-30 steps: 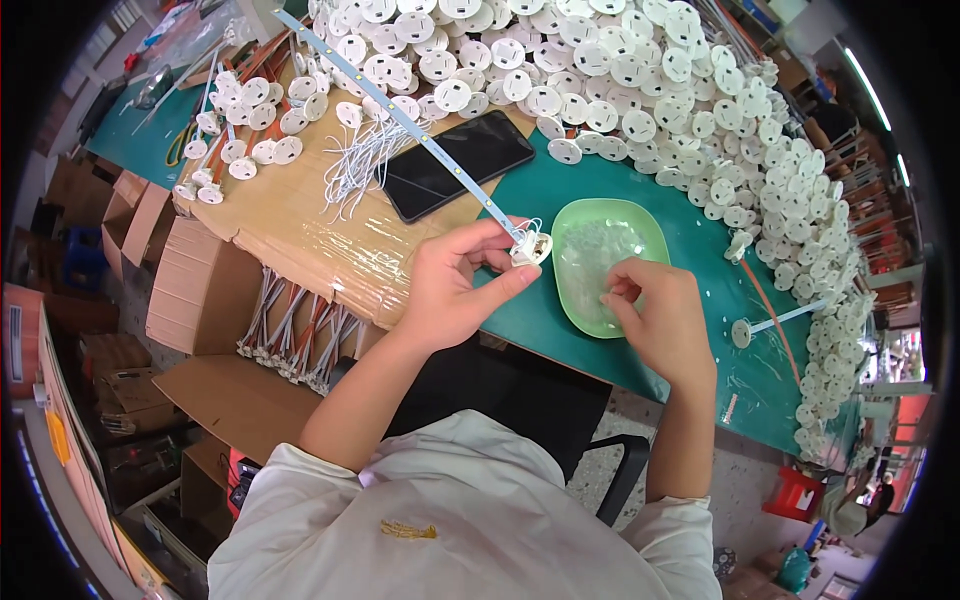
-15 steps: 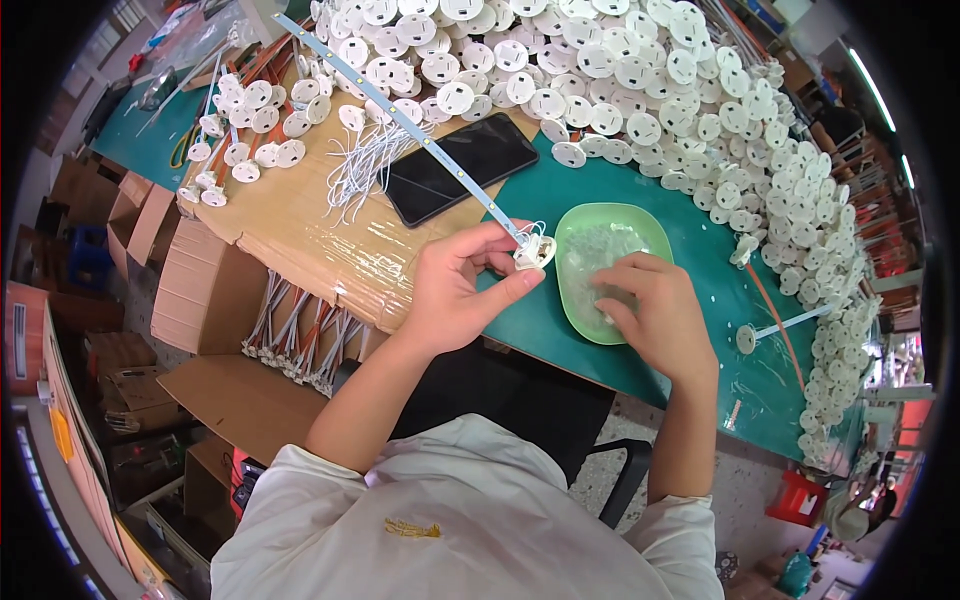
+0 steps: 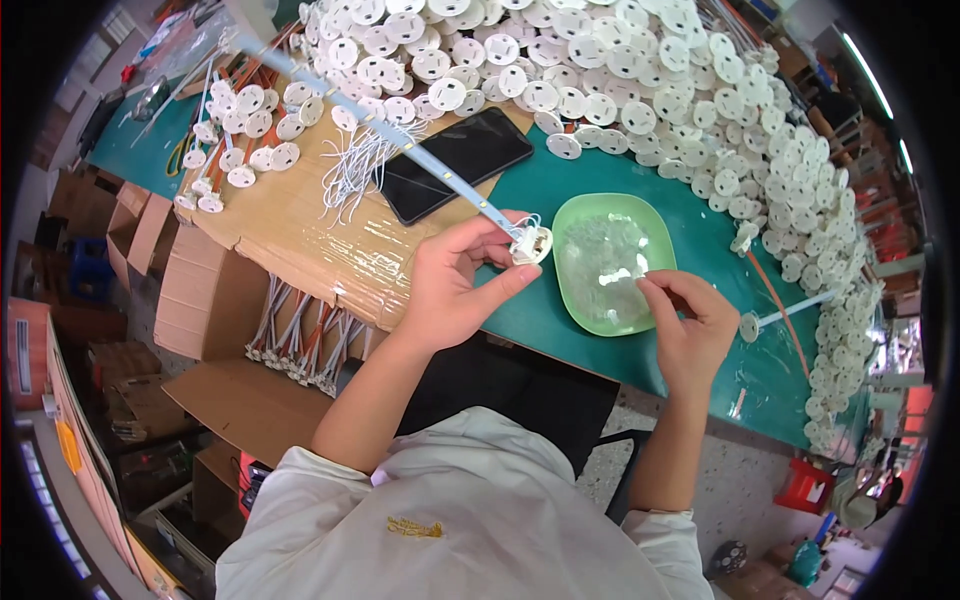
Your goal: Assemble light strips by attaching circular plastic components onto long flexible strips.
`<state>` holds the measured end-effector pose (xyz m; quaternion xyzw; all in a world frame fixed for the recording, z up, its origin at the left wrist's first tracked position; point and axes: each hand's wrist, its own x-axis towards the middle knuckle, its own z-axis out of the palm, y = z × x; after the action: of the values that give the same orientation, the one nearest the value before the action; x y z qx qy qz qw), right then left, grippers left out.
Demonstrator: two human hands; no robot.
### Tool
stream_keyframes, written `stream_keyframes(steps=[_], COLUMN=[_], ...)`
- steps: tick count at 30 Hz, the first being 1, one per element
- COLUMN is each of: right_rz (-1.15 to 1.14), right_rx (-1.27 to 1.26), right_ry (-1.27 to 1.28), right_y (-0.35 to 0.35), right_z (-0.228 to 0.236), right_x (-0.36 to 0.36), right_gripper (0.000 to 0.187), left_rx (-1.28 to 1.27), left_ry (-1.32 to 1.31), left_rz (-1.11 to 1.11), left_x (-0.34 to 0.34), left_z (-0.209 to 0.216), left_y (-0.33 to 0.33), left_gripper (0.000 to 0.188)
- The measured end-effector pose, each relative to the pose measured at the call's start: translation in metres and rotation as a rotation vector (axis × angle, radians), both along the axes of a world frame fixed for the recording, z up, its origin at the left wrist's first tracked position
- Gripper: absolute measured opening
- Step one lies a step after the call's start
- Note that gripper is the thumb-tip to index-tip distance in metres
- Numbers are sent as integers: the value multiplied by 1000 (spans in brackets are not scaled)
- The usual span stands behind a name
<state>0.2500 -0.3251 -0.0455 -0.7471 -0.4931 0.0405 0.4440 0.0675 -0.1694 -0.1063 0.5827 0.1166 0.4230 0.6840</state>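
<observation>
A long, flat, pale-blue strip (image 3: 430, 161) slants up and left. A rounded green plastic dish (image 3: 603, 204) sits right of it. The left hand (image 3: 450, 285) pinches the strip's round white plastic end (image 3: 541, 247). The right hand (image 3: 695, 318), nearer the dish, has fingertips together over its right side; I can't tell if they're empty.

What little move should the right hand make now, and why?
Perhaps the right hand should move left to the white round base, because the left hand holds that base beside the green dish, while the right fingertips sit close together over the dish's right side. Whether they hold anything is too small to tell.
</observation>
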Motion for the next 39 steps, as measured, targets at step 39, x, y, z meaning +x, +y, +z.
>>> stream_keyframes(steps=[39], right_rz=[36], right_rx=[655], right_ry=[-128], right_y=[-134], right_z=[2], right_x=[-107], right_gripper=[14], left_rx=[-174], left_ry=[-250], left_rz=[-303], left_x=[-44], left_z=[47], left_y=[-173], left_gripper=[60])
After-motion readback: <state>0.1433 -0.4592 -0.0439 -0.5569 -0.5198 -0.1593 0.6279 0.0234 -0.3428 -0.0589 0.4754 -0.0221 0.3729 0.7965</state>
